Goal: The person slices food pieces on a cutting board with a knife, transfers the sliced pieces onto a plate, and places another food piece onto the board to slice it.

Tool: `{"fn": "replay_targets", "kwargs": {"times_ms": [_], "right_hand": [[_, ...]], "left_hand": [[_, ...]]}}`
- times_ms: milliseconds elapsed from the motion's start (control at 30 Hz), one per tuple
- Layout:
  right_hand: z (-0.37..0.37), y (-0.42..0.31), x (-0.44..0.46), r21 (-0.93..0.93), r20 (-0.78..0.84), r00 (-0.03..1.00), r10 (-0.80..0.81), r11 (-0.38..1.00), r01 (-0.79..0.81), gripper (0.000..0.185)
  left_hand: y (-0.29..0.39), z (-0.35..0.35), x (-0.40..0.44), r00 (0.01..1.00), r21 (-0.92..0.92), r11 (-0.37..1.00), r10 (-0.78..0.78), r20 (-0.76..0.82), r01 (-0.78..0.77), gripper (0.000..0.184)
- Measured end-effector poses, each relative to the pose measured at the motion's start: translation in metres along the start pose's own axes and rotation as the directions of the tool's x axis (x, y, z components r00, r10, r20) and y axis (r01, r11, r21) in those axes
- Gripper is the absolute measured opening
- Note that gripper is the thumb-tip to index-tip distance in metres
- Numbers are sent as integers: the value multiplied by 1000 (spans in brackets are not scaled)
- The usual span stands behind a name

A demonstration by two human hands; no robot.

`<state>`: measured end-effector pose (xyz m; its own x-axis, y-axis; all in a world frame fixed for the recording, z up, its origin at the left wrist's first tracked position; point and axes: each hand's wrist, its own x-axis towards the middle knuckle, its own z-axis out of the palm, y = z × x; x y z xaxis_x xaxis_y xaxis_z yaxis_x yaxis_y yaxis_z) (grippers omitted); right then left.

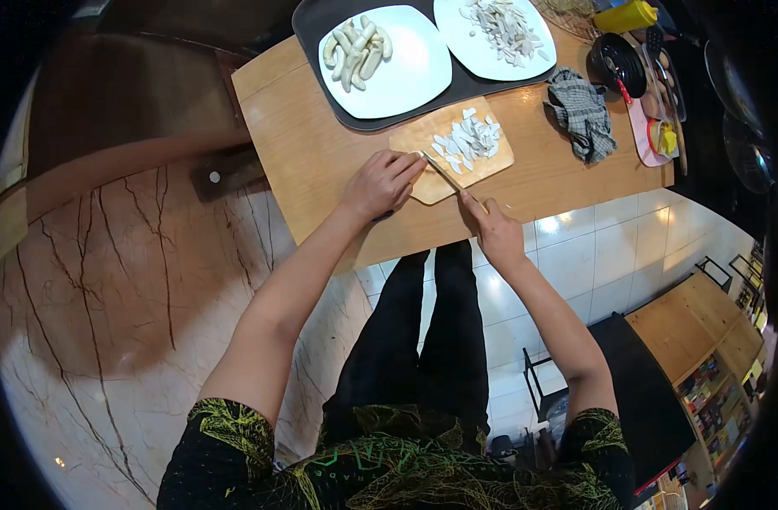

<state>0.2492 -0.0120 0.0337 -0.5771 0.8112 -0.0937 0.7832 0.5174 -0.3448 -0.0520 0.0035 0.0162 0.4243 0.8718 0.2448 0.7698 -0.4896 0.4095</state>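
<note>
With the right hand point(495, 231) clamped on the knife point(442, 174) over the cutting board point(488, 172), beside the pale slices point(474, 138), short, even strokes should work best. Keep the left hand point(382, 183), whose grip I cannot tell, curled clear of the blade tip.

Glare on tiles point(614, 248) (dark edges)

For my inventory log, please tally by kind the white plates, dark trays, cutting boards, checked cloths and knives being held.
White plates: 2
Dark tray: 1
Cutting board: 1
Checked cloth: 1
Held knife: 1
Total: 6
</note>
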Motion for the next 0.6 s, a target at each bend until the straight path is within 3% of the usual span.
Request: {"fn": "replay_targets", "kwargs": {"times_ms": [100, 200, 367, 433, 533, 600], "right_hand": [[1, -15, 21, 36, -14, 1000, 19, 999, -19, 64], [-3, -24, 41, 77, 77, 993, 94, 992, -100, 55], [-1, -5, 37, 354, -6, 993, 120, 929, -110, 42], [-2, 0, 29, 350, -3, 991, 135, 928, -125, 41], [-3, -2, 22, 374, -164, 982, 90, 927, -22, 45], [-9, -16, 18, 105, 12, 999, 53, 993, -54, 50]], "left_hand": [[1, 1, -1, 1000, -11, 1000, -2, 3, 2, 54], [1, 0, -2, 1000, -10, 1000, 13, -3, -13, 55], [2, 0, -2, 1000, 2, 1000, 6, -1, -6, 56], [1, 1, -2, 1000, 0, 1000, 20, 7, -20, 56], [-3, 6, -4, 1000, -10, 1000, 22, -2, -22, 55], [-6, 2, -6, 1000, -20, 1000, 25, 2, -25, 53]]}}
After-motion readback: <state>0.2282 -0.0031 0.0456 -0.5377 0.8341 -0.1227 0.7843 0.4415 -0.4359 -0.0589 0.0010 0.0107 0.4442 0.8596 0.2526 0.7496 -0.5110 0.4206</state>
